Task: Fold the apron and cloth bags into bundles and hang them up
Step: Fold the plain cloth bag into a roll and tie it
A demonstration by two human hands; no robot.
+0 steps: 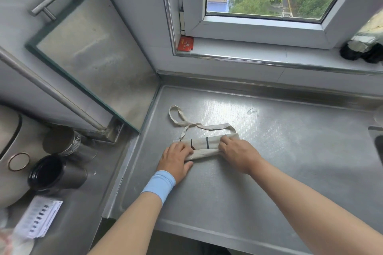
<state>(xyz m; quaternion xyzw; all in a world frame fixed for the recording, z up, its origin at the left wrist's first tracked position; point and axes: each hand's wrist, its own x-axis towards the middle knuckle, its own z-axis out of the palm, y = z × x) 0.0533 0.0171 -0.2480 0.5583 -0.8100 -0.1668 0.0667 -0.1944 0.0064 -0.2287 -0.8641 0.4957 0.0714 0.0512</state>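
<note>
Lying on the steel tabletop (290,130), the cloth bag (205,147) is folded into a narrow strip stretched between both hands. The left hand (176,160), above a blue wristband (159,185), grips the strip's left end, fingers on top and thumb against the near edge. The right hand (236,153) curls its fingers down onto the right end, its thumb hidden. The bag's handles (194,124) loop away beyond the fingertips. Dark printed marks between the hands are partly covered and unreadable. Far left of the left hand, a dark cup (51,174) lies blurred.
</note>
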